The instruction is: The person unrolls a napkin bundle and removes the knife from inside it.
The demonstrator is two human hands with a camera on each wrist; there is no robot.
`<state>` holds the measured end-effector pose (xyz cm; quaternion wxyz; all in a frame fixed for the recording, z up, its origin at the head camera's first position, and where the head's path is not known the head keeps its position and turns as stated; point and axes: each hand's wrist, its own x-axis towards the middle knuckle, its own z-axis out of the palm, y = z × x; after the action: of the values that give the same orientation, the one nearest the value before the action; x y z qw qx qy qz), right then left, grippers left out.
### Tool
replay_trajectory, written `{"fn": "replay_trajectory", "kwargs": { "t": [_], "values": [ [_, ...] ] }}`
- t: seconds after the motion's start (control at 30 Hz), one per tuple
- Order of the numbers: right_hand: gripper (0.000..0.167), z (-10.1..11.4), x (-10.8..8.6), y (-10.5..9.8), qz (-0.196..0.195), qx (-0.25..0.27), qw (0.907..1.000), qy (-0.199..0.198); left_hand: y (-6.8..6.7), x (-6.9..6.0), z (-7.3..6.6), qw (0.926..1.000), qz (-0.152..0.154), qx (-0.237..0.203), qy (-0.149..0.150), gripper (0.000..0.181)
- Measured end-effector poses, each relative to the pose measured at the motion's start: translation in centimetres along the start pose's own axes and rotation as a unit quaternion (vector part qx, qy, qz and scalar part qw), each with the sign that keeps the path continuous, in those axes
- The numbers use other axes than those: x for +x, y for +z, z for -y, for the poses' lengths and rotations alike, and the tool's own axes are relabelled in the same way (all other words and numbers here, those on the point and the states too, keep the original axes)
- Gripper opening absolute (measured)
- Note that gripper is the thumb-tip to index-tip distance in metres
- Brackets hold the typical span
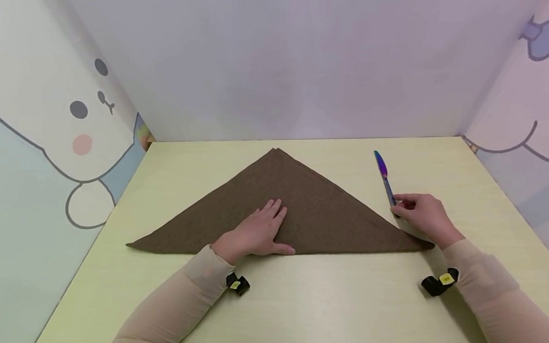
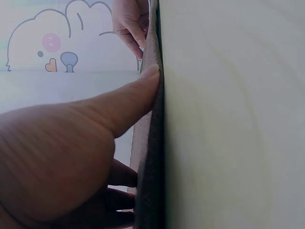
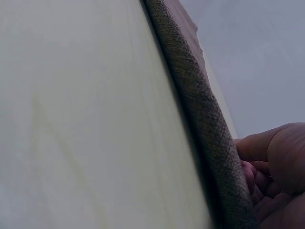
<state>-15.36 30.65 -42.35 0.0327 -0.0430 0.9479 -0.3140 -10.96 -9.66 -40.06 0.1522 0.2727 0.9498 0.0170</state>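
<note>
A brown cloth (image 1: 328,218), folded into a wide triangle, lies flat with its peak pointing away from me. My left hand (image 1: 258,231) rests on the middle of it, fingers straight and the thumb along the near folded edge. In the left wrist view that thumb (image 2: 136,93) touches the fold. Just past the cloth's right corner, my right hand (image 1: 424,214) pinches the handle end of a table knife (image 1: 383,168) with a bluish-purple blade. The knife's handle is partly covered by the fingers. The right wrist view shows curled fingers (image 3: 286,152) behind the cloth's edge, the knife hidden.
A pale wood-look table (image 1: 322,307) carries everything. A plain whitish wall (image 1: 282,66) stands along its far edge, and panels with cartoon animals (image 1: 71,72) flank both sides. Small black cameras (image 1: 434,285) are strapped at both wrists over beige sleeves.
</note>
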Motion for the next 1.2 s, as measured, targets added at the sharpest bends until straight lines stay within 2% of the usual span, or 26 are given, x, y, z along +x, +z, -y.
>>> {"fn": "replay_trajectory", "kwargs": {
  "t": [0.6, 1.03, 1.2],
  "values": [
    [0.044, -0.21, -0.3, 0.04, -0.006, 0.001, 1.0, -0.004, 0.32, -0.04, -0.1, 1.0, -0.005, 0.002, 0.001, 0.105],
    [0.043, -0.4, 0.01, -0.04, -0.005, 0.004, 0.9999, -0.008, -0.11, 0.32, -0.08, 1.0, -0.002, 0.002, 0.001, 0.104],
    [0.044, -0.17, 0.15, -0.23, 0.004, 0.019, 0.9998, -0.001, -0.34, 0.26, 0.45, 0.9999, -0.005, -0.005, 0.008, 0.102]
  ]
}}
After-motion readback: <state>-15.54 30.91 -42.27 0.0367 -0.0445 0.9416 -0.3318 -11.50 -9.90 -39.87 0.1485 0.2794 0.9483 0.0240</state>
